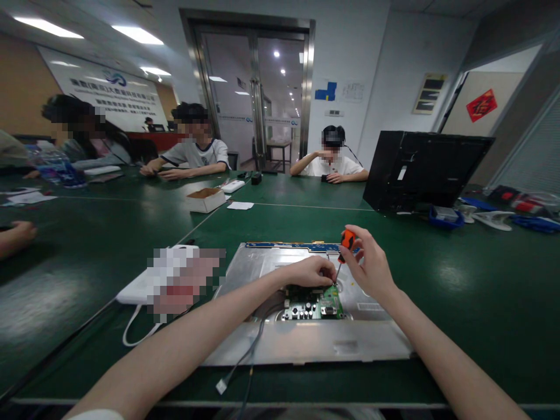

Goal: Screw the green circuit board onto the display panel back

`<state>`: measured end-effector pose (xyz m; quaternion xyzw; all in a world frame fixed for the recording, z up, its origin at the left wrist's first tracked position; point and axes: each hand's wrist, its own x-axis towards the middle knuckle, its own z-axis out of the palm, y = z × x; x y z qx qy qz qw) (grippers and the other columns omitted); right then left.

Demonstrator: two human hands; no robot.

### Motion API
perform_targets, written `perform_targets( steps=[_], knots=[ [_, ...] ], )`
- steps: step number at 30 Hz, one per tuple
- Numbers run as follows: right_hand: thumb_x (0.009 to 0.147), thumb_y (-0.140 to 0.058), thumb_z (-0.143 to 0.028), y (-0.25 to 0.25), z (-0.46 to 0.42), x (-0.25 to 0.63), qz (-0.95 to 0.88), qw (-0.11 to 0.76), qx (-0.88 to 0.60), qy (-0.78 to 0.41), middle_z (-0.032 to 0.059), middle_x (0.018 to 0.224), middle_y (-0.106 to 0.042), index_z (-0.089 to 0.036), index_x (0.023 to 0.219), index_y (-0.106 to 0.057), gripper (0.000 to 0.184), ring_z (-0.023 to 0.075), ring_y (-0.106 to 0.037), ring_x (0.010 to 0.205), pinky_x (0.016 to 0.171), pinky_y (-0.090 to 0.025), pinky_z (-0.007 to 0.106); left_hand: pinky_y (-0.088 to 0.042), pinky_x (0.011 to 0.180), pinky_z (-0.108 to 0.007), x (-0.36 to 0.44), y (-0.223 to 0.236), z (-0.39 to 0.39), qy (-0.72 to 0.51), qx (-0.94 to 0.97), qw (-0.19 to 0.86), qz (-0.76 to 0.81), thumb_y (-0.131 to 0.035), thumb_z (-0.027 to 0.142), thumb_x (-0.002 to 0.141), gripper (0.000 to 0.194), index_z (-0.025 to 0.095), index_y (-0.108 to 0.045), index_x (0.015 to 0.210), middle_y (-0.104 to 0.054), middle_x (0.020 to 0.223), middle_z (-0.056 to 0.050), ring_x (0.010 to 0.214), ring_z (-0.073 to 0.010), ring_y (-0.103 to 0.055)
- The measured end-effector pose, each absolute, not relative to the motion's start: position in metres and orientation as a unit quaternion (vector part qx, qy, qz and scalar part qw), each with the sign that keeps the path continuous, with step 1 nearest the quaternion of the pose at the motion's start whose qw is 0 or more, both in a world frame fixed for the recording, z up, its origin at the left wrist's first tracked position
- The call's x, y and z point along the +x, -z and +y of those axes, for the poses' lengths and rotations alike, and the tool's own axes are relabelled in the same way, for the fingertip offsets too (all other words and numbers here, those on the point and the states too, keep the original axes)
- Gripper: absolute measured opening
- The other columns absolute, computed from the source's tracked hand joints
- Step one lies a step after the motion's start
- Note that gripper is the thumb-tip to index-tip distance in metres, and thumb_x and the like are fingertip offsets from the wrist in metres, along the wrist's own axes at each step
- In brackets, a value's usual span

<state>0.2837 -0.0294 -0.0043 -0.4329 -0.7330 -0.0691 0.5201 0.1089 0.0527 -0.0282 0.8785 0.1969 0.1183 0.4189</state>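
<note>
Green circuit board (pixel 330 303) sits on a silver metal panel (pixel 306 344), near its middle. An orange and black screwdriver (pixel 347 240) is pinched in the right hand's (pixel 370 262) fingers, its tip at the board's upper corner. Beside that tip, the left hand (pixel 312 272) has its fingers curled narrow over the board; whether they grip anything, I cannot tell. Loose cables (pixel 258 338) run off the panel's near edge onto the green table (pixel 472 291).

Stretches across the middle and lower frame as a green table (pixel 464 309); carries a metal-backed display panel (pixel 301 344) at lower centre, an open white box (pixel 205 202) left of centre, a black monitor (pixel 426 169) and a blue tray (pixel 446 220) at right.
</note>
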Motion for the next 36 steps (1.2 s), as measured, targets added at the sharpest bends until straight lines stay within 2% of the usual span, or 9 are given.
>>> perform_targets(
  steps=[3,7,12,17,20,26,30,33,36],
  knots=[
    [0.103,-0.047,-0.029,0.001,-0.031,0.283,-0.746,0.509,-0.423,0.071,0.0076,0.111,-0.069,-0.027,0.136,-0.051,0.033,0.0159,-0.068,0.071,0.055,-0.055,0.027,-0.044,0.068,-0.022,0.109,0.028,0.053,-0.117,0.877,0.422,0.196,-0.065,0.009,0.077,0.007,0.016,-0.067,0.079,-0.062,0.073,0.003,0.071,-0.0132,-0.057],
    [0.103,-0.047,-0.029,0.002,-0.031,0.283,-0.742,0.503,-0.439,0.062,0.0056,0.099,-0.071,-0.026,0.138,-0.049,0.035,0.0177,-0.069,0.07,0.057,-0.055,0.029,-0.043,0.067,-0.022,0.109,0.028,0.053,-0.116,0.876,0.425,0.195,-0.064,0.008,0.077,0.008,0.016,-0.066,0.079,-0.061,0.071,0.003,0.07,-0.0126,-0.056],
    [0.095,-0.062,-0.038,0.009,-0.028,0.284,-0.718,0.538,-0.439,0.045,0.0055,0.098,-0.073,-0.026,0.124,-0.044,0.036,0.0189,-0.071,0.067,0.048,-0.051,0.026,-0.043,0.068,-0.022,0.109,0.027,0.052,-0.116,0.877,0.424,0.196,-0.064,0.007,0.077,0.009,0.015,-0.065,0.078,-0.061,0.072,0.003,0.071,-0.0127,-0.056],
    [0.094,-0.062,-0.034,0.009,-0.026,0.283,-0.706,0.555,-0.436,0.05,0.0031,0.093,-0.073,-0.025,0.117,-0.038,0.034,0.013,-0.061,0.048,0.044,-0.047,0.024,-0.044,0.068,-0.022,0.108,0.028,0.052,-0.115,0.877,0.421,0.2,-0.065,0.01,0.078,0.006,0.015,-0.066,0.08,-0.059,0.07,0.003,0.069,-0.0124,-0.055],
    [0.096,-0.059,-0.033,0.008,-0.027,0.283,-0.712,0.547,-0.436,0.057,0.0034,0.095,-0.072,-0.025,0.118,-0.039,0.03,0.0106,-0.056,0.045,0.044,-0.047,0.023,-0.043,0.068,-0.022,0.108,0.028,0.052,-0.115,0.879,0.417,0.201,-0.064,0.009,0.078,0.007,0.016,-0.066,0.08,-0.059,0.071,0.003,0.069,-0.0123,-0.055],
    [0.102,-0.052,-0.031,0.001,-0.03,0.283,-0.736,0.512,-0.433,0.092,0.009,0.11,-0.067,-0.025,0.127,-0.052,0.026,0.0156,-0.065,0.066,0.054,-0.055,0.028,-0.043,0.07,-0.022,0.108,0.027,0.053,-0.116,0.882,0.414,0.195,-0.065,0.008,0.078,0.008,0.016,-0.065,0.078,-0.061,0.073,0.003,0.071,-0.0125,-0.056],
    [0.105,-0.045,-0.027,-0.002,-0.032,0.283,-0.753,0.499,-0.419,0.096,0.0108,0.118,-0.067,-0.026,0.135,-0.051,0.031,0.0186,-0.069,0.08,0.059,-0.058,0.029,-0.043,0.07,-0.022,0.108,0.026,0.053,-0.116,0.883,0.413,0.192,-0.064,0.008,0.077,0.009,0.016,-0.064,0.078,-0.061,0.074,0.003,0.073,-0.0128,-0.056],
    [0.104,-0.045,-0.029,0.0,-0.032,0.283,-0.745,0.508,-0.425,0.082,0.0084,0.108,-0.068,-0.025,0.134,-0.049,0.03,0.0168,-0.068,0.071,0.057,-0.057,0.028,-0.043,0.068,-0.022,0.108,0.027,0.053,-0.113,0.882,0.415,0.192,-0.064,0.008,0.077,0.008,0.016,-0.064,0.078,-0.06,0.073,0.003,0.071,-0.0128,-0.056],
    [0.1,-0.055,-0.036,0.005,-0.03,0.284,-0.729,0.528,-0.432,0.064,0.0041,0.096,-0.067,-0.025,0.125,-0.049,0.028,0.0156,-0.066,0.062,0.05,-0.053,0.025,-0.043,0.068,-0.022,0.108,0.027,0.053,-0.112,0.881,0.417,0.194,-0.063,0.009,0.078,0.008,0.016,-0.065,0.08,-0.06,0.073,0.003,0.071,-0.0127,-0.056]
  ],
)
